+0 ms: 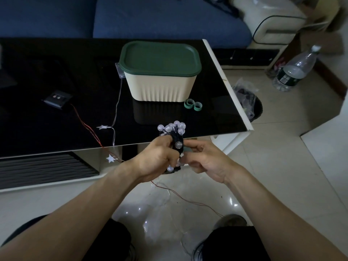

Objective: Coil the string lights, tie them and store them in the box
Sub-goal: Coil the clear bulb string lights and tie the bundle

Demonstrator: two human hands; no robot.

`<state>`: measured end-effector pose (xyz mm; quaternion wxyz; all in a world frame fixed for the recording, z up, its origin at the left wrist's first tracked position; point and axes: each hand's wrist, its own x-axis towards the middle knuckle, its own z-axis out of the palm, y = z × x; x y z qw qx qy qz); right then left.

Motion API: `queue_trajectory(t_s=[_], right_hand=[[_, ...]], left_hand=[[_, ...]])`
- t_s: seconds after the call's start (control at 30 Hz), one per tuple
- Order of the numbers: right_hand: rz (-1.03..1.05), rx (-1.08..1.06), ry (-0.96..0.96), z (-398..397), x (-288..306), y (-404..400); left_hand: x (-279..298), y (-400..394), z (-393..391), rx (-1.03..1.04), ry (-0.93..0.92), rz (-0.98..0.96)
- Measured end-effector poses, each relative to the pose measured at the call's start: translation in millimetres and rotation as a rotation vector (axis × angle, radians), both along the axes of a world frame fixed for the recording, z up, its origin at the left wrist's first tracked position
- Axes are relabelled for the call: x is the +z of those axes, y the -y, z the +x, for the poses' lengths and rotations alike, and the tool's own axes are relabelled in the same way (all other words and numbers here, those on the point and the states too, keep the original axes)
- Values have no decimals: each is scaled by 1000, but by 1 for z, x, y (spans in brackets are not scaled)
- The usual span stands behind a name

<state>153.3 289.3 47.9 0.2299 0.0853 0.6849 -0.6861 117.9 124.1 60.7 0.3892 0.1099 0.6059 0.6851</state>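
Far left on the glossy black table (37, 129): small dark battery pack (57, 99), thin red wire (88, 129) trailing off the front edge. Next, clear-wired star lights (102, 127), wire running up to a clear case (120, 71) beside the box. Your left hand (156, 159) is clenched around the dark coiled bundle of round-bulb string lights (174, 132), held just off the table's front edge. Cream ribbed box with green lid (160, 72) sits closed behind, two green ties (193, 104) touching each other just right of it. Your right hand (205, 161) pinches the bundle's side at a green bit. Plastic water bottle (295, 70) on the floor, far right.
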Motion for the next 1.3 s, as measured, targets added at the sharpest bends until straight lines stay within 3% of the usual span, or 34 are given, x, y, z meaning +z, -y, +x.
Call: queue_trajectory(t_s=[0.2,0.4,0.5,0.6,0.77,1.03,1.3], right_hand=[[-28,-131,-57,0,-7,12],[19,-243,-81,0,-1,13],[50,-316,-51,-5,-4,17],[17,-288,15,-8,-7,17],[-55,-182,103,-9,-9,11],[-156,-147,156,-8,-2,10],[-112,-346,176,-5,-10,26]], left_hand=[[8,-4,4,19,127,186],[15,-6,5,-76,150,163],[11,-4,-3,43,239,170],[3,-3,-13,196,346,134],[4,2,-18,214,396,57],[0,6,-25,142,206,-115],[-4,4,-21,5,-243,-443]])
